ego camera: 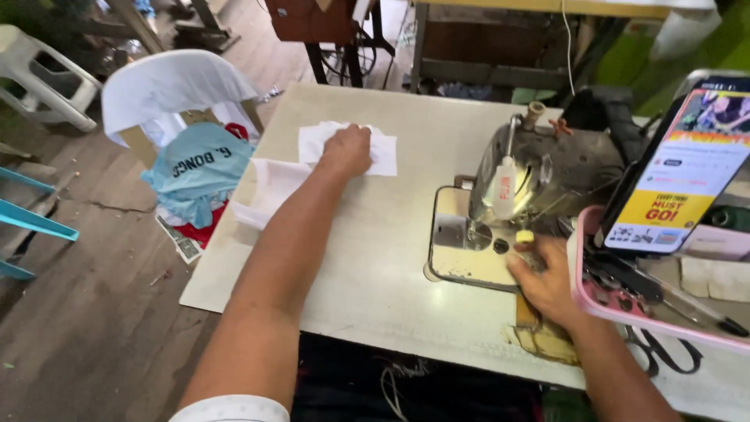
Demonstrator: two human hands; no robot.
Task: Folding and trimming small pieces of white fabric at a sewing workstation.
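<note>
Two hands on the table (367, 258). Left hand (344, 151), upper centre of frame, lies palm down with fingers together, pressing a stack of white cloth pieces (383, 152) near the table's far edge; more white cloth (266, 191) droops over the left edge. Right hand (547, 281), lower right, fingers loosely curled, fingertips at the metal plate (461, 250) under the sewing machine (547, 176); can't tell if it pinches anything. Pink tray (582, 301) and phone (683, 176) crowd the right side, scissors (660, 352) just below. Open tabletop between the arms, centre frame. Chair (168, 86) and blue cloth (199, 168) stand off the left edge.
</note>
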